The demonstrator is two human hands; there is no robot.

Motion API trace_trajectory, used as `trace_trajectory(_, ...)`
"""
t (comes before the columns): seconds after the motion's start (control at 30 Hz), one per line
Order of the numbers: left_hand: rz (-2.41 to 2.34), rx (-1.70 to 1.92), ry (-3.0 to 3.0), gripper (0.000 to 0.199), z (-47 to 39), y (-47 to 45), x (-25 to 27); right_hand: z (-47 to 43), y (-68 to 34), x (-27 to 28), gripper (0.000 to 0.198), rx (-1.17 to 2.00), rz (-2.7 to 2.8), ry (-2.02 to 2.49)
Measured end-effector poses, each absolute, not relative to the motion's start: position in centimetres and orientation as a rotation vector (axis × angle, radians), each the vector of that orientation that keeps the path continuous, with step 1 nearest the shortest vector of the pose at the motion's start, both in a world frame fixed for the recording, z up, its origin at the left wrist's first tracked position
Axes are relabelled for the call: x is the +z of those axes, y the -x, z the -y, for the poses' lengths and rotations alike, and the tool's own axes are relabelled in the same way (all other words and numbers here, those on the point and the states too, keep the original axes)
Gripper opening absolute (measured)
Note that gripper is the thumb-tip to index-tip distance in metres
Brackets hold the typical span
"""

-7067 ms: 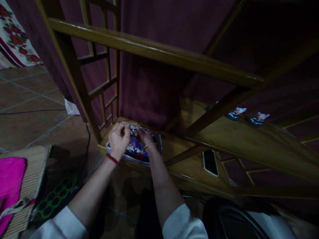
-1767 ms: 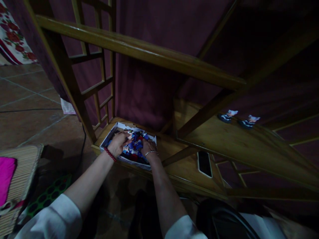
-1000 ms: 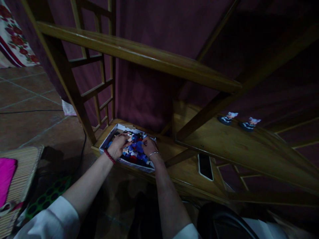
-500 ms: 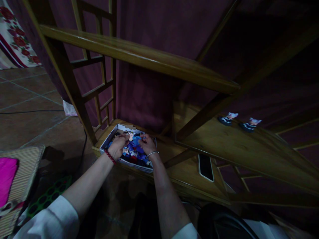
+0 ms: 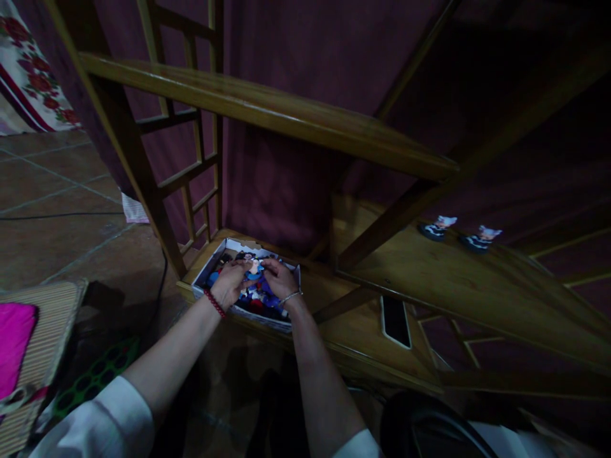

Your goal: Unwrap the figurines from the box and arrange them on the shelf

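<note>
A white-walled box (image 5: 210, 266) on the low wooden shelf holds a jumble of small blue, purple, red and black figurine pieces (image 5: 255, 297). Over it, my left hand (image 5: 231, 282) and my right hand (image 5: 280, 278) meet around a small figurine (image 5: 255, 268) with a pale face and blue parts. The left fingers grip its left side. Bent right fingers pinch its right edge. Dim light and small size blur the figurine's details.
Two small figurines with pale heads and dark bases, the left figurine (image 5: 438, 227) and the right figurine (image 5: 481, 238), stand on a raised shelf (image 5: 429, 273). A phone (image 5: 396, 322) lies lower. A wooden bar (image 5: 267, 114) crosses above my hands. Scissors (image 5: 18, 399) lie at left.
My hands have come together over the box, and the pale-faced blue figurine now shows between them. The right hand has shifted slightly left.
</note>
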State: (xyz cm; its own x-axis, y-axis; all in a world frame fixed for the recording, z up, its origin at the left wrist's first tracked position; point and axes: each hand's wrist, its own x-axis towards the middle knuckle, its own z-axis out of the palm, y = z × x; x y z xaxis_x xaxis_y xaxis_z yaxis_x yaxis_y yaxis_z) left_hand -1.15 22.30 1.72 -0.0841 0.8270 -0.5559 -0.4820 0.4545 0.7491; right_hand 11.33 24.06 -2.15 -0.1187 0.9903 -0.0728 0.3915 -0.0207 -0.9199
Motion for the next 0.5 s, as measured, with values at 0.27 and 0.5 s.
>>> trace_trajectory(0.27,-1.272,1.083,-0.484,0.006,-22.08,1.12,1.55,-23.71,-11.22,-1.93,0.027,1.232,1.530,1.244)
trace_trajectory(0.5,-1.275,1.079,-0.467,0.012,-21.97,0.94,2.09,-23.76,-11.31,-1.79,0.026,1.316,1.246,1.347)
